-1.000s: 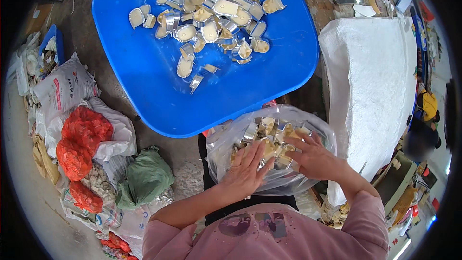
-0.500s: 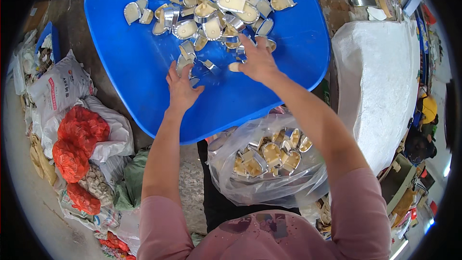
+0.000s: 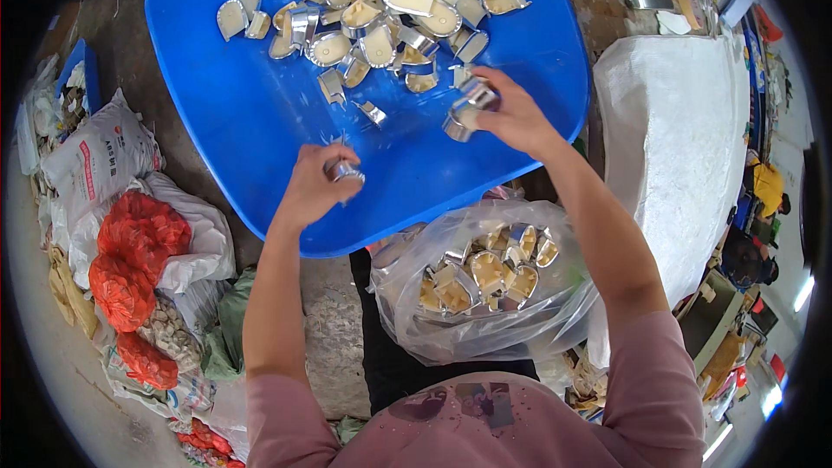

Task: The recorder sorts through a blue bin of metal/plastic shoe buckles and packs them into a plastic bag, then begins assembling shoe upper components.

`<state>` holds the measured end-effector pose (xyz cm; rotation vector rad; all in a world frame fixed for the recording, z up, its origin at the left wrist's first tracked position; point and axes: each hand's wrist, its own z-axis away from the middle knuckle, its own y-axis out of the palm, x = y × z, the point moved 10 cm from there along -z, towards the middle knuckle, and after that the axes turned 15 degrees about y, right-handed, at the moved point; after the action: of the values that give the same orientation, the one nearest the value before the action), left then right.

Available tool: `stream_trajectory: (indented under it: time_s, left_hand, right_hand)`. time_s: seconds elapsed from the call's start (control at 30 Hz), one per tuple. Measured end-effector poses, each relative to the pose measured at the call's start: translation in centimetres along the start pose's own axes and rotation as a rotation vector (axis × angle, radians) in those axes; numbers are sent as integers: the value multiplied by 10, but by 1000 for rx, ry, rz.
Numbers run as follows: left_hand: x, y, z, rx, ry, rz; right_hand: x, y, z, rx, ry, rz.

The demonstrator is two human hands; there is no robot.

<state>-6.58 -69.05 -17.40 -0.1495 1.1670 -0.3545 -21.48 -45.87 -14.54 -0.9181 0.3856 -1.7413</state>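
Note:
My left hand [image 3: 310, 184] is closed around a small chrome-edged part [image 3: 348, 175] over the near left of the blue tub [image 3: 260, 156]. In my right hand [image 3: 520, 120], thumb and fingers grip chrome-and-cream plastic parts [image 3: 471, 109], apparently more than one, above the tub's right side. A heap of similar rounded cream parts with shiny chrome rims [image 3: 379, 45] lies at the tub's far side. Between my hands and that heap sits a small loose chrome piece [image 3: 373, 113].
A clear plastic bag [image 3: 399, 316] with several of the same parts [image 3: 490, 273] lies between the tub and my body. Red bags [image 3: 143, 238] and white sacks [image 3: 108, 156] are piled at left. A large white sack [image 3: 672, 139] stands at right.
Both hands have closed on parts from the tub. The right hand has drawn back toward me and to the right, away from the heap; the left has come slightly nearer.

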Motion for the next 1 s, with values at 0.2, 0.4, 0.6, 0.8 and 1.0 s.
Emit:
stream_trajectory:
  time_s: [0.2, 0.4, 0.6, 0.8, 1.0]
  left_hand:
    - [-126, 9, 71, 194, 345, 803]
    - [-173, 43, 85, 334, 393, 851]
    - [-184, 103, 124, 597, 399, 649]
    - [-169, 176, 141, 402, 620, -361]
    - [-196, 131, 137, 272, 699, -21]
  right_hand:
    - [-15, -47, 60, 9, -3, -316]
    - [-22, -55, 59, -105, -120, -97]
    - [39, -57, 180, 655, -293, -701]
    - [-6, 10, 242, 525, -307, 707]
    - [20, -8, 236, 871, -231, 133]
